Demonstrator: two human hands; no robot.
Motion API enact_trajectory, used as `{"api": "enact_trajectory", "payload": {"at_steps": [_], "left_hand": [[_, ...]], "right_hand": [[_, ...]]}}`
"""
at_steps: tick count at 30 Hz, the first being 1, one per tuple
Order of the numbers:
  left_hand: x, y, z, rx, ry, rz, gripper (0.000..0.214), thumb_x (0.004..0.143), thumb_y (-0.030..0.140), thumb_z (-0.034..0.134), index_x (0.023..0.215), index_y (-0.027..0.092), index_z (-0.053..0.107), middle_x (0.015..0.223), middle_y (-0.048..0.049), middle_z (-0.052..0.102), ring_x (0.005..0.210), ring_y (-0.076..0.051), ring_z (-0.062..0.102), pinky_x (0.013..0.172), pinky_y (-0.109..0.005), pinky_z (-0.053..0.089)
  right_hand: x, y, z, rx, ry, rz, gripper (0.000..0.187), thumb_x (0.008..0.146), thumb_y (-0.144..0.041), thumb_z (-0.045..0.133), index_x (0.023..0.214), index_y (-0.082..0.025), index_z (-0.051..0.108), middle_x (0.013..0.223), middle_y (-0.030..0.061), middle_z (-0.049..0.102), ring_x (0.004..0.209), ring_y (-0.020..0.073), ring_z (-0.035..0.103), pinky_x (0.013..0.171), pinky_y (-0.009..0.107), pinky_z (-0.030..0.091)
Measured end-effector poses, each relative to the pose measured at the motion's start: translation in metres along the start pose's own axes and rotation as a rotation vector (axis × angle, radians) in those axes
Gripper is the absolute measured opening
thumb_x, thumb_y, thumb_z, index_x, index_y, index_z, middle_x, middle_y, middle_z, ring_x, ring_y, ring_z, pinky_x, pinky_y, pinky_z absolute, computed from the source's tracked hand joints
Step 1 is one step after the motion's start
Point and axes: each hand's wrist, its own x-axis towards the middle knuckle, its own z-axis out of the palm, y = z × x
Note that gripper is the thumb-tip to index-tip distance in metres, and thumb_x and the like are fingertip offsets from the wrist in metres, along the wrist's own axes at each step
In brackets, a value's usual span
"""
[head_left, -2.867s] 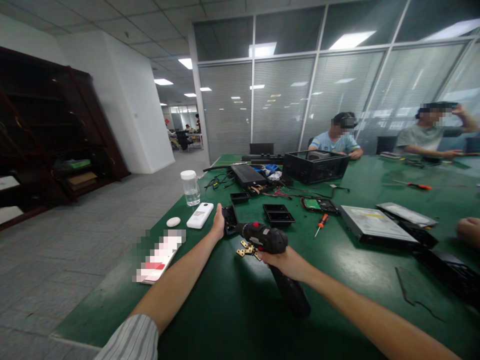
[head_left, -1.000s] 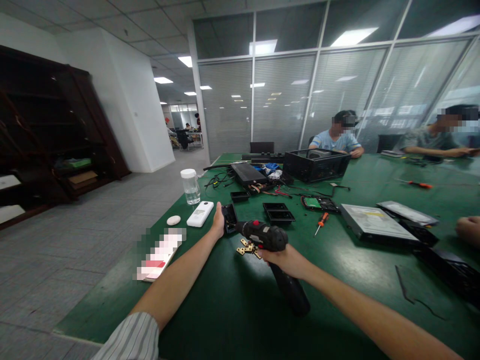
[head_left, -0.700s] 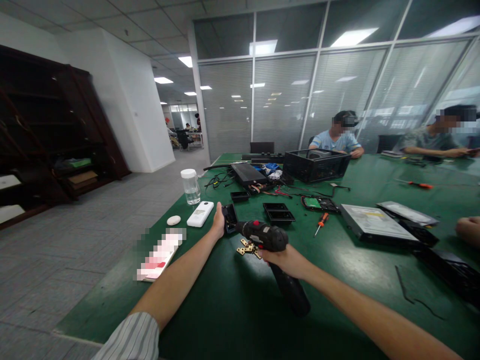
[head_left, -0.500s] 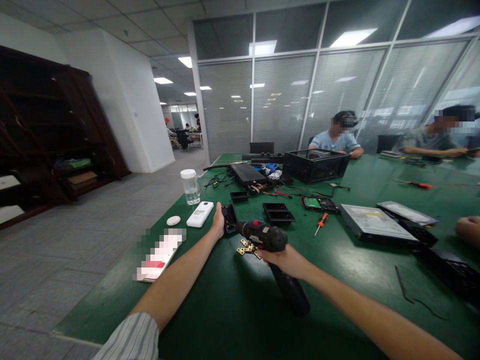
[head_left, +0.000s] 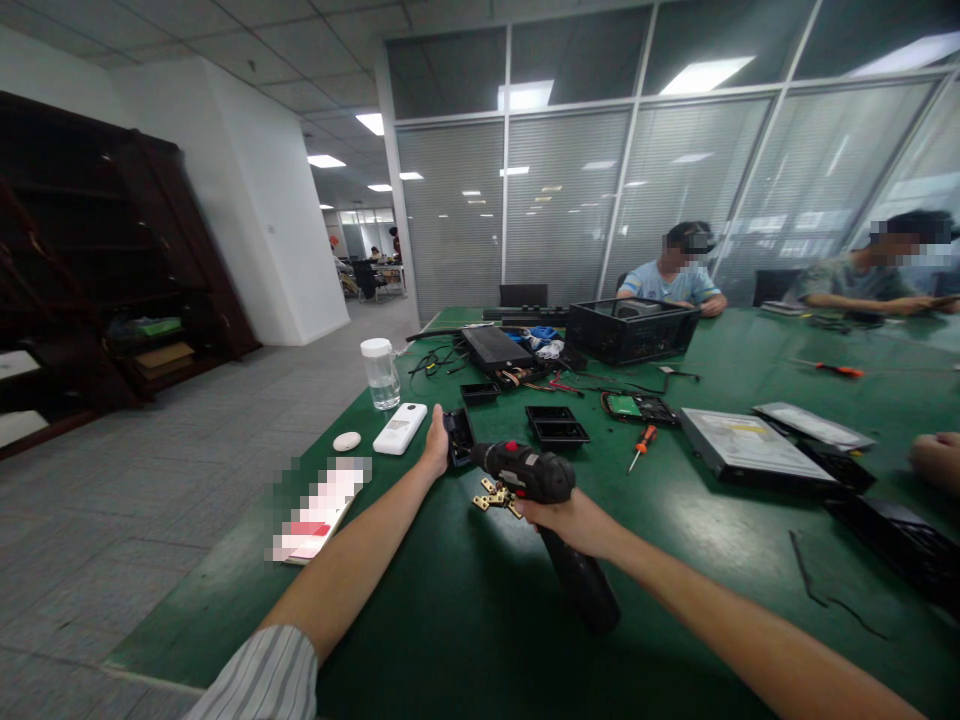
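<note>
My right hand (head_left: 566, 522) is closed round the grip of a black cordless drill (head_left: 525, 470) with a red button on top. Its nose points left at a small black plastic box (head_left: 459, 436), which my left hand (head_left: 435, 447) grips by its left side, tilted on edge. Whether the bit touches the inside of the box I cannot tell. Below the drill's nose lies a little heap of brass-coloured metal plates (head_left: 493, 496) with holes. Two joined black trays (head_left: 556, 427) rest behind the drill, and a smaller black tray (head_left: 478, 393) sits beyond the box.
Left of my forearm are a phone (head_left: 319, 515), a white device (head_left: 400, 428) and a lidded water jar (head_left: 381, 375). A screwdriver (head_left: 642, 448), disc drive (head_left: 750, 450) and black case (head_left: 634, 332) are farther right and back. Two people sit across; another hand (head_left: 937, 460) shows at the right edge.
</note>
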Motion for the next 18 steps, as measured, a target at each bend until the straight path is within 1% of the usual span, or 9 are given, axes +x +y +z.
{"api": "enact_trajectory", "payload": {"at_steps": [5, 8, 12, 18], "left_hand": [[0.0, 0.0, 0.0, -0.015, 0.0, -0.003, 0.057, 0.082, 0.068, 0.045, 0.089, 0.016, 0.066, 0.069, -0.0054, 0.066, 0.074, -0.022, 0.067, 0.07, -0.032, 0.053], [-0.002, 0.002, 0.002, -0.032, 0.009, 0.005, 0.054, 0.083, 0.066, 0.046, 0.088, 0.016, 0.066, 0.073, -0.0064, 0.067, 0.079, -0.022, 0.067, 0.074, -0.032, 0.053], [-0.003, 0.004, 0.002, -0.044, 0.013, 0.007, 0.054, 0.083, 0.065, 0.046, 0.091, 0.016, 0.066, 0.081, -0.0076, 0.07, 0.083, -0.021, 0.067, 0.078, -0.031, 0.052], [-0.005, 0.004, 0.003, -0.035, 0.015, -0.016, 0.055, 0.082, 0.067, 0.047, 0.089, 0.016, 0.066, 0.077, -0.0086, 0.069, 0.082, -0.024, 0.068, 0.076, -0.033, 0.053]], "right_hand": [[0.0, 0.003, -0.001, -0.015, 0.002, -0.033, 0.036, 0.081, -0.035, 0.061, 0.112, -0.018, 0.062, 0.083, 0.0023, 0.064, 0.08, 0.0195, 0.057, 0.076, 0.033, 0.047], [0.002, 0.006, -0.001, -0.006, -0.003, -0.041, 0.033, 0.08, -0.036, 0.062, 0.108, -0.018, 0.064, 0.081, 0.0019, 0.064, 0.078, 0.0191, 0.057, 0.074, 0.032, 0.047], [0.003, 0.011, -0.001, -0.007, -0.009, -0.05, 0.031, 0.082, -0.037, 0.062, 0.107, -0.018, 0.064, 0.077, 0.0014, 0.062, 0.075, 0.0183, 0.056, 0.072, 0.032, 0.047], [0.002, 0.009, 0.0, -0.011, -0.017, -0.025, 0.028, 0.083, -0.034, 0.059, 0.104, -0.017, 0.063, 0.076, 0.0002, 0.059, 0.071, 0.0159, 0.052, 0.07, 0.03, 0.046]]}}
